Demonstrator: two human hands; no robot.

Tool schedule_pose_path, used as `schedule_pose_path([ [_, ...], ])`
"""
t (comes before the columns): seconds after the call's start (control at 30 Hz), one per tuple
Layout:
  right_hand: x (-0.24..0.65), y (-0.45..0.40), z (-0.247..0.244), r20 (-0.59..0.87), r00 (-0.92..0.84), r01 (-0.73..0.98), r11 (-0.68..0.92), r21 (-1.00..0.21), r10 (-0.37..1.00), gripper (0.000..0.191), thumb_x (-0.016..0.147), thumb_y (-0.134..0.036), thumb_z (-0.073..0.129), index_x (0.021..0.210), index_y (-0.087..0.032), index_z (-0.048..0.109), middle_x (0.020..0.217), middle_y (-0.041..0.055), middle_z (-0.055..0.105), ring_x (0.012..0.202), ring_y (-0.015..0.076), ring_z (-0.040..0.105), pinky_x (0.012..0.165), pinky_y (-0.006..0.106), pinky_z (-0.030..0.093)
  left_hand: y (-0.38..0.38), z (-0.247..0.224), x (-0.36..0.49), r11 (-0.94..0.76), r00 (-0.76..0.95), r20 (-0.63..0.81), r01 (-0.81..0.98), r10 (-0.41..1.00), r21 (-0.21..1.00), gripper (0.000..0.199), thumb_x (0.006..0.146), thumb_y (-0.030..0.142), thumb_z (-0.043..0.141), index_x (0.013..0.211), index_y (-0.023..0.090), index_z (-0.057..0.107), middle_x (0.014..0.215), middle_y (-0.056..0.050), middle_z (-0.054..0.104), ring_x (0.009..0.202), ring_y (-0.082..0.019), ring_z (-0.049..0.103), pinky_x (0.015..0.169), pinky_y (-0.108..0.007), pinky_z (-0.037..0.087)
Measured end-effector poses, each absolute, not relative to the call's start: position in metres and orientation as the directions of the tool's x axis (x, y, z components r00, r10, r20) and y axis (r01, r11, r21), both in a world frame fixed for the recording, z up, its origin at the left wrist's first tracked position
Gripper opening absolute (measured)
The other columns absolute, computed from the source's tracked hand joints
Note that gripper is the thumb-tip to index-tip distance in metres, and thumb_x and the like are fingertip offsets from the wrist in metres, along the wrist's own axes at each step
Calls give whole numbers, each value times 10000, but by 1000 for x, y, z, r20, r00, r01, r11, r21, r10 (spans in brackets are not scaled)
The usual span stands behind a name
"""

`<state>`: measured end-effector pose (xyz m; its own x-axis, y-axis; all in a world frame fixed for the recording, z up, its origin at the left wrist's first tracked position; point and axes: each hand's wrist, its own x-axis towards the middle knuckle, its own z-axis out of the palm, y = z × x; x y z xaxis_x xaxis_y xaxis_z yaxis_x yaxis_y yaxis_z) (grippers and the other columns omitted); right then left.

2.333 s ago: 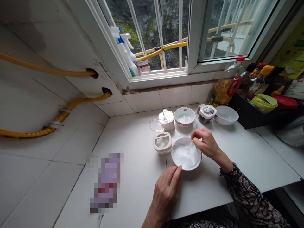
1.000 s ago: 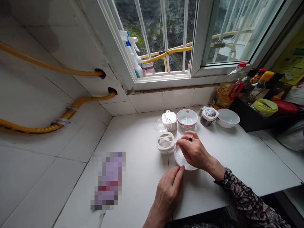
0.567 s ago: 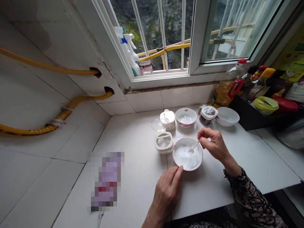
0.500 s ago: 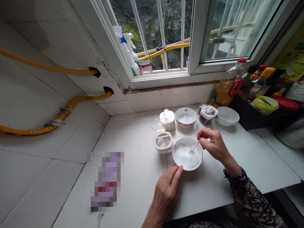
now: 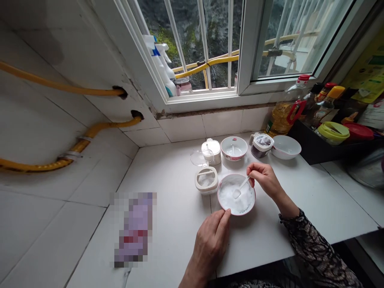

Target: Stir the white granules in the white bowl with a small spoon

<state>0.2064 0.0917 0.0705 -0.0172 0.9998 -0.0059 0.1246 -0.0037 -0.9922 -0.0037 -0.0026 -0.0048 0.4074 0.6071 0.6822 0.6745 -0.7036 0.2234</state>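
Below the barred window (image 5: 248, 48), between back and front edges of the worktop (image 5: 171, 224), I see a bowl (image 5: 255, 198) of white grains (image 5: 244, 203): half-curled left hand (image 5: 211, 236) gripping its rim, closed right hand (image 5: 265, 180) pinching a spoon (image 5: 243, 185).

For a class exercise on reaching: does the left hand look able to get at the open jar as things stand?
Probably yes, once the left hand lets go of the near rim of the bowl; the open jar sits just beyond, its clear lid tipped back, with nothing visible between.
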Motion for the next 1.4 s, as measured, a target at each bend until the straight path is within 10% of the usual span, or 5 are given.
schedule_pose_path([
  [0.43, 201, 99, 66, -10, 25, -68, -8, -998, 1000, 70, 624, -246, 550, 635, -192, 593, 429, -38, 558, 454, 132, 484, 575, 293, 407, -3, -17, -4, -694, 383, 679, 670, 626, 264, 404, 918, 8, 434, 1297, 106, 530, 1040, -131, 668, 953, -197, 640, 808, -304, 540],
  [0.7, 168, 89, 68, 272, -23, 100, 273, -957, 962, 87, 868, -281, 529, 886, -197, 548, 695, 13, 663, 686, 173, 640, 723, 324, 492, -2, -10, -3, -696, 387, 688, 676, 614, 240, 389, 916, 13, 431, 1277, 106, 541, 1020, -127, 672, 929, -195, 656, 797, -291, 552],
  [0.83, 159, 84, 64, 631, -282, 462, 679, -571, 723, 140, 904, -124, 442, 920, -198, 561, 774, 46, 674, 759, 190, 619, 859, 391, 479, -2, -6, -3, -701, 394, 698, 680, 597, 216, 377, 903, 1, 429, 1247, 89, 557, 1012, -128, 674, 917, -191, 657, 795, -284, 552],
  [1.0, 158, 85, 63, 680, -549, 541, 827, -154, 486, 277, 846, -9, 389, 948, -181, 582, 712, 36, 633, 737, 190, 595, 933, 414, 458, -2, -7, -4, -702, 390, 705, 679, 593, 215, 368, 902, 2, 430, 1236, 76, 564, 1019, -138, 673, 925, -199, 652, 798, -289, 549],
  [1.4, 203, 86, 75, 530, -92, 596, 473, -649, 843, 147, 712, -123, 486, 635, -227, 556, 592, 3, 605, 663, 188, 547, 681, 321, 449, -2, -7, -4, -700, 404, 679, 677, 612, 227, 386, 896, -8, 439, 1256, 83, 546, 1008, -128, 671, 923, -192, 655, 792, -285, 551],
])
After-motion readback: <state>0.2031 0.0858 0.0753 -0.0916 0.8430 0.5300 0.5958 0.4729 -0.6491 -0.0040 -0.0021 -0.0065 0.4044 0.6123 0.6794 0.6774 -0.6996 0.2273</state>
